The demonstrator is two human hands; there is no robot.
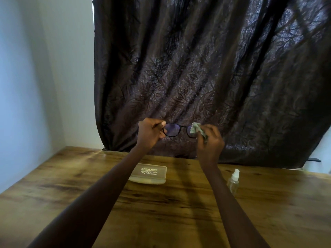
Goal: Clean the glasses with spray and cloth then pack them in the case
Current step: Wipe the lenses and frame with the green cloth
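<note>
**Glasses held aloft, cloth on one lens**

Below the forearms, the wooden table [170,212] is lying bare along its near stretch, leaving open room. Under the left wrist, the closed case [149,174] is resting flat; the spray bottle [233,182] is standing upright just right of the right forearm, well apart from the case. Above the table's far edge, the left hand [149,134] is pinching one end of the glasses [176,130], long axis running level hand to hand, lenses facing the camera. The right hand [212,140] is pinching the bunched cloth [198,130] over the other lens. A dark curtain [206,68] is hanging behind.
</note>
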